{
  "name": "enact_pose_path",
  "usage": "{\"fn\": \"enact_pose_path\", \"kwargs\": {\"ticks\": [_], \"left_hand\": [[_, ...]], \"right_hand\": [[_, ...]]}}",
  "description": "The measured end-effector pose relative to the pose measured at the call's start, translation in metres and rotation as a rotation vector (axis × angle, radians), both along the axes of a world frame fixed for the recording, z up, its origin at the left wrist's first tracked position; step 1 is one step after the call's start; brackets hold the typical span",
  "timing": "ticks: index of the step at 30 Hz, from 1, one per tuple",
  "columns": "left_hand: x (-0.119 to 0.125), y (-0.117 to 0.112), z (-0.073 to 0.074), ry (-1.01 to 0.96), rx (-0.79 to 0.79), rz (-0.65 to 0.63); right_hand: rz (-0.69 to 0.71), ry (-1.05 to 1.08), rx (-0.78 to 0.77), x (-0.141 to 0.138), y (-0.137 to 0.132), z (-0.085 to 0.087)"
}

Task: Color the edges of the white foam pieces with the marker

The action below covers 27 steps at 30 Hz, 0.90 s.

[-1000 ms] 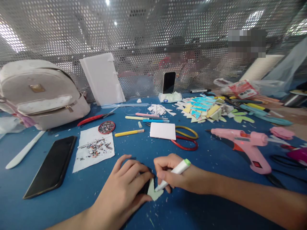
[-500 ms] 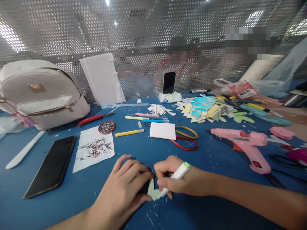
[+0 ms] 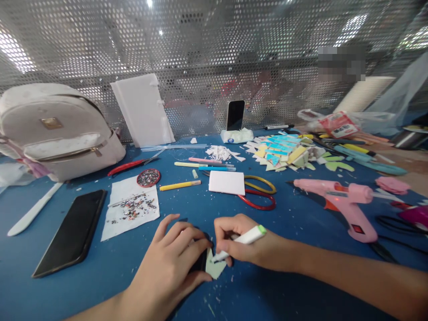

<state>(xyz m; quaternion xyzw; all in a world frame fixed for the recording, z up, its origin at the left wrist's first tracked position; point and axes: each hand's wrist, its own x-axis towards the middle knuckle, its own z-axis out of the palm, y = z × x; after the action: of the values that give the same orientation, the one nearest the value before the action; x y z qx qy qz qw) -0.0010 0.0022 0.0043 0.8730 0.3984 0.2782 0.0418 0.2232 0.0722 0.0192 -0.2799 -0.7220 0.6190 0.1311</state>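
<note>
Right hand (image 3: pixel 249 240): closed around a white marker (image 3: pixel 253 236) with a green end, fingers bent about the barrel, other end slanting down toward the left hand (image 3: pixel 174 261). Tip at the upper part of a pale green piece (image 3: pixel 216 269) — actual contact too small to tell.

Left hand: palm down, fingers spread and bent, thumb and index finger at the near and far ends of the same piece; pinched or merely pressed, impossible to tell.

Pale green piece: flat, notched, between the two hands.

Under the left palm: black object (image 3: pixel 199 263), mostly hidden.

Left of the left hand: black phone (image 3: pixel 72 232), lying flat; farther off, white backpack (image 3: pixel 60 125).

Ahead and left of the left hand: white sheet (image 3: pixel 113 227) strewn with glinting bits; red-rimmed dish (image 3: pixel 149 186) of similar bits, overlapping its far right corner.

Straight ahead of the left hand: yellow pen (image 3: pixel 180 185).

Ahead of the right hand: white card (image 3: pixel 227 183), laid partly over looped handles (image 3: pixel 257 207), red and yellow; farther on, heap of scraps (image 3: pixel 284 151) — blue, yellow, white.

Ahead and right of the right hand: pink glue gun (image 3: pixel 344 194), on its side.

Beneath both hands: blue tabletop (image 3: pixel 284 294).
</note>
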Motion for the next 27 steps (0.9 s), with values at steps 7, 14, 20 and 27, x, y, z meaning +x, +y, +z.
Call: {"fn": "enact_pose_path", "kwargs": {"ticks": [7, 14, 20, 27], "left_hand": [[-0.0009, 0.0009, 0.0011, 0.016, 0.011, -0.004], [0.0006, 0.0001, -0.0004, 0.011, 0.032, 0.020], [-0.0011, 0.0000, -0.0013, 0.017, -0.020, 0.026], [-0.0008, -0.0009, -0.0031, 0.009, -0.035, 0.034]], "right_hand": [[0.012, 0.023, -0.025, -0.0009, -0.0003, -0.0006], [0.001, 0.040, -0.040, -0.0007, 0.0000, -0.0019], [-0.004, 0.031, -0.035, -0.0009, 0.0001, -0.0018], [-0.011, 0.028, -0.024, -0.0015, -0.0007, -0.0002]]}}
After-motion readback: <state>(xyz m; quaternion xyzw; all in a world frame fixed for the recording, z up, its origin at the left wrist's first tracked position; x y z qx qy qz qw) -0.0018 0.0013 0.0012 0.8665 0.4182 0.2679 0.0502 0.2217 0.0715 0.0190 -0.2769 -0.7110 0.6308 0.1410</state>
